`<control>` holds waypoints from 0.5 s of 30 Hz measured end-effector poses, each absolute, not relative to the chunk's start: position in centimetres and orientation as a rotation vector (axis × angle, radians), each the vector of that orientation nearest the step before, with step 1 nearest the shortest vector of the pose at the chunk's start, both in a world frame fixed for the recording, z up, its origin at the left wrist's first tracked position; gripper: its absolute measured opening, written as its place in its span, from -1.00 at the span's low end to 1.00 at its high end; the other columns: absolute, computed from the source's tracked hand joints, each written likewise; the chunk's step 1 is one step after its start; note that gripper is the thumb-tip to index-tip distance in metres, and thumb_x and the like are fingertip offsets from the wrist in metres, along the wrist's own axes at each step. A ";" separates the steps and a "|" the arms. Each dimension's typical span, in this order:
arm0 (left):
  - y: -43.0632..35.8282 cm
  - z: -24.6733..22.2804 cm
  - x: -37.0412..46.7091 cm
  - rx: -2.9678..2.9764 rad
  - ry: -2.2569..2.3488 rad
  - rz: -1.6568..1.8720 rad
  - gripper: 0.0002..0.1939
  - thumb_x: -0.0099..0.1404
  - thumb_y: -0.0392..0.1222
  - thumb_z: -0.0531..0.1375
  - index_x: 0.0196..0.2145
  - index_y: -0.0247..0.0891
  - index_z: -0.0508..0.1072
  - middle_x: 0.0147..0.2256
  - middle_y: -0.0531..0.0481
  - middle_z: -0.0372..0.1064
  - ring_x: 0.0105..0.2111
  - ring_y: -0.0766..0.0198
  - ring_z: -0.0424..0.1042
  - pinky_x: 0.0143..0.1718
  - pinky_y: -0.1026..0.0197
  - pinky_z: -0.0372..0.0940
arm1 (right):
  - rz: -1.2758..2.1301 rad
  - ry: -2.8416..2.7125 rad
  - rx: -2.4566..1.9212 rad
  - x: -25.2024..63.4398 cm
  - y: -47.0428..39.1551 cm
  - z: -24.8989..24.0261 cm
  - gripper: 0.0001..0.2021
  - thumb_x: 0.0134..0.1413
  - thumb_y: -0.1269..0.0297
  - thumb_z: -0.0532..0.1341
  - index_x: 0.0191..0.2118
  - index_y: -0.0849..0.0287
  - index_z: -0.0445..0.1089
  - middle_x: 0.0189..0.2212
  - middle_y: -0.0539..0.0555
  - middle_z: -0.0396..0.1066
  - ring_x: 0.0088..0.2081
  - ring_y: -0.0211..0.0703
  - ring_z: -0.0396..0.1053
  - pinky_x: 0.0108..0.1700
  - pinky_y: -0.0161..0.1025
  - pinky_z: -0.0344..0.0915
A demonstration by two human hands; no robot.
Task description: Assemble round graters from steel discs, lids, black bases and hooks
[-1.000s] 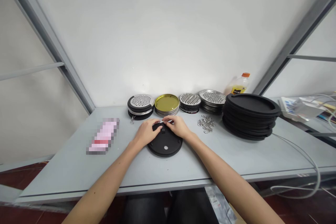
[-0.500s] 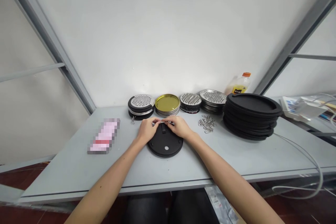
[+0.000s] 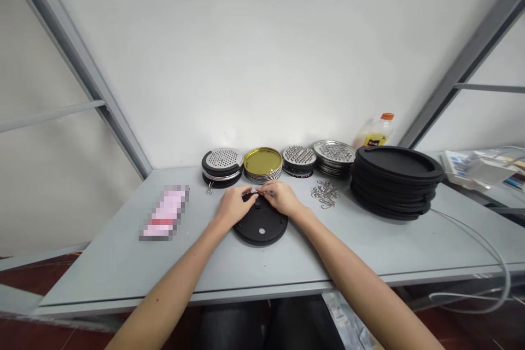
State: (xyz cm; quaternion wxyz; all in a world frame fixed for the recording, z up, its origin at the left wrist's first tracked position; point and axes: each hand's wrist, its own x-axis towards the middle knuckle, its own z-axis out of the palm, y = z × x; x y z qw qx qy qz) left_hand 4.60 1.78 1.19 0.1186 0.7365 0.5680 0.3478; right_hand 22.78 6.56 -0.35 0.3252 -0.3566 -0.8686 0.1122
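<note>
A round black disc point(image 3: 261, 225) with a small pale hole lies flat on the grey table point(image 3: 123, 251) in front of me. My left hand point(image 3: 233, 204) and my right hand point(image 3: 284, 198) meet over the disc's far edge. Between their fingertips they pinch a small silver metal clip point(image 3: 258, 192) at the disc's tab. Both hands rest partly on the disc.
Along the wall stand a black holder with a perforated metal plate point(image 3: 222, 164), a stack of gold-coloured lids point(image 3: 263, 163), two stacks of spiked and perforated metal discs point(image 3: 315, 156), a pile of metal clips point(image 3: 325, 194), a tall stack of black discs point(image 3: 397, 180), a bottle point(image 3: 378, 130). A blurred pink object point(image 3: 164, 212) lies left; cables hang right.
The hands have shifted slightly around the clip at the disc's far edge; the left fingers now close in nearer the right. The disc stays in place.
</note>
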 end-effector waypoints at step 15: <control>0.8 2.0 7.2 2.232 2.087 0.639 -0.67 0.23 -0.04 0.22 -0.10 -0.21 0.53 -0.25 -0.18 0.55 -0.20 0.00 0.51 -0.23 0.15 0.30 | 0.205 -2.309 -0.929 22.8 6.4 -0.4 -0.76 0.19 0.42 0.13 -0.17 0.13 0.55 -0.22 0.11 0.53 -0.16 -0.12 0.43 -0.12 -0.28 0.31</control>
